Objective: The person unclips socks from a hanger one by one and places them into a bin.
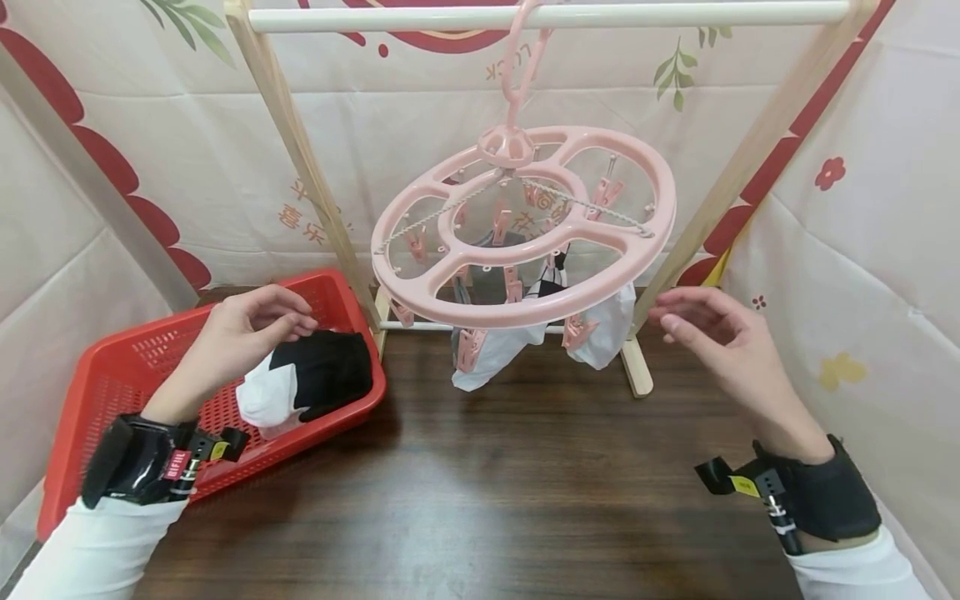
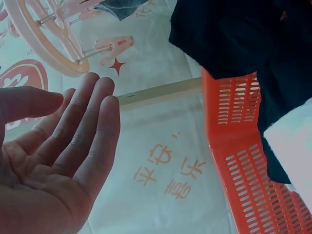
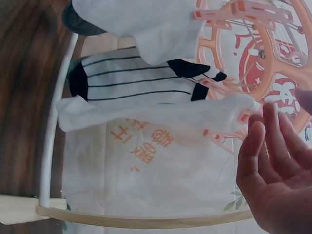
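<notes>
My left hand [image 1: 247,337] hovers over the red basket [image 1: 78,417], palm turned inward, fingers loosely bent and holding nothing. Below it in the basket lie a black cloth item [image 1: 333,375] and a white one [image 1: 266,396]. To the right of the hanger, my right hand [image 1: 716,333] is raised with relaxed, empty fingers. Between the hands hangs a pink oval clip hanger [image 1: 510,315], tilted, with several pink clothespins [image 1: 471,350]. White socks [image 1: 611,325] and a grey piece hang from it. A white sock with dark stripes [image 3: 136,80] shows in the right wrist view.
The hanger's hook [image 1: 513,75] loops over the white bar [image 1: 675,14] of a rack with wooden legs [image 1: 300,158]. Printed white cloth [image 1: 847,250] stands behind and at both sides. The floor surface [image 1: 487,492] is dark wood grain.
</notes>
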Available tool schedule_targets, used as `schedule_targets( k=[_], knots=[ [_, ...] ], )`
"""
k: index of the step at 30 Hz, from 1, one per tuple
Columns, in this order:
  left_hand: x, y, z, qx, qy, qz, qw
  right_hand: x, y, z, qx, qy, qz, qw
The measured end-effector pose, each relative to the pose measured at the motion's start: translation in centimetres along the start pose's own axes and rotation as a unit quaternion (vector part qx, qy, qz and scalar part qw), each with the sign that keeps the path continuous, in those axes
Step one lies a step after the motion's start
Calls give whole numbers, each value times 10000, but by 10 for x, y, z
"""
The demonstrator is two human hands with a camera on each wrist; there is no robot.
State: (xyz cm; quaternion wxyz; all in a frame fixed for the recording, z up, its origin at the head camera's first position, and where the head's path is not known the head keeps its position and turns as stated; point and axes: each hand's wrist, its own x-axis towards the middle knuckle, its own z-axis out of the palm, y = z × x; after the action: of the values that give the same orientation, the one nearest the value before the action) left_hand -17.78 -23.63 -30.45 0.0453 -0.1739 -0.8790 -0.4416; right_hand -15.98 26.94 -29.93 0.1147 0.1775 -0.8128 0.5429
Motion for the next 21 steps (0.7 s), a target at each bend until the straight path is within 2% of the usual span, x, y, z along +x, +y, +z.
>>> schedule_targets(
  k=[4,7,9,12,15,19,21],
  knots=[
    [2,-1,5,-10,-69,21,10000,11,-4,-4,331,229,-13,9992],
    [3,-1,8,-4,-98,7,10000,19,-6,-5,519,230,-2,9984],
    [3,-1,10,8,-111,5,9999,26,-8,-4,402,169,49,9990],
    [4,0,12,25,-150,-31,9999,36,-10,-2,390,-48,109,9992],
    [5,1,15,48,-210,-78,9997,47,-11,-1,738,-309,66,9968],
    [6,1,19,80,-268,-127,9995,58,-11,1,1422,-718,-114,9872],
    [7,0,20,68,-284,-115,9995,62,-12,2,1536,-889,-128,9840]
  ],
)
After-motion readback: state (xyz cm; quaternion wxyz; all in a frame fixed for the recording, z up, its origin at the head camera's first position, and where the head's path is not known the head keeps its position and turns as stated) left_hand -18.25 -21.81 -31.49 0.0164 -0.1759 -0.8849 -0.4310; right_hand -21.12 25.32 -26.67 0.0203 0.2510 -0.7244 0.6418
